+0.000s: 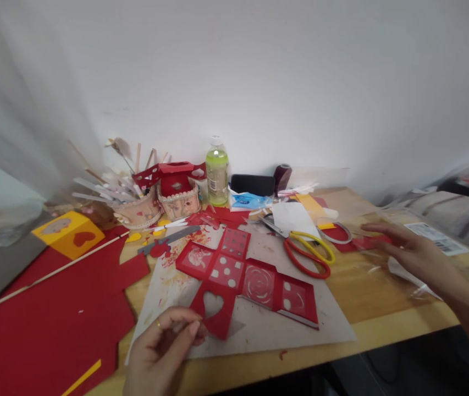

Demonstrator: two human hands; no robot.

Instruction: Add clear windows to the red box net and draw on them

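Observation:
A flat, unfolded red paper box with cut-out patterns lies on a stained white sheet. White shows through its dots, curved lines and heart. My left hand, with a ring on one finger, is closed in a pinch at the near left of the heart panel. Whether the fingertips grip the panel or something small is hidden. My right hand reaches in from the right with fingers stretched out, over red scraps and clear plastic. Red-and-yellow-handled scissors lie between the box and my right hand.
Red card covers the table's left, with a yellow card on it. Behind stand decorated pots, a green drink bottle, a tissue pack and a dark phone-like slab. A roll of tape lies by the scissors.

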